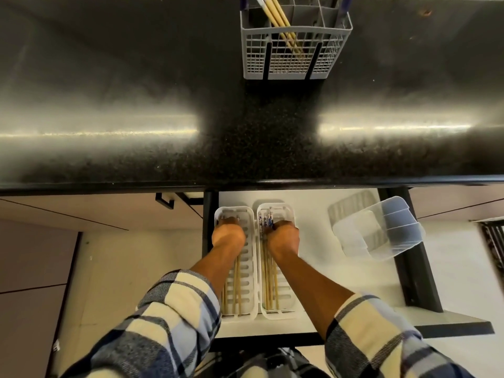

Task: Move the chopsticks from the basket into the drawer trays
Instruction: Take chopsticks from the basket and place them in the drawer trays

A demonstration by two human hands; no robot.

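A grey wire basket (296,57) stands at the back of the black counter, holding several yellow chopsticks (281,21) that lean left. Below, an open white drawer (313,208) holds two white slotted trays side by side. My left hand (228,233) is down in the left tray (252,268), fingers curled around chopsticks (236,285) lying along it. In the right tray (286,301) my right hand (283,237) is closed on a bundle of chopsticks (270,285) with blue-patterned tops. Both hands hide the upper ends of the sticks.
A clear plastic container (379,230) lies tilted at the drawer's right side, over a grey mat (349,205). The black speckled counter (163,118) overhangs the drawer's back. Beige cabinet fronts (81,214) and a black handle (165,201) lie to the left.
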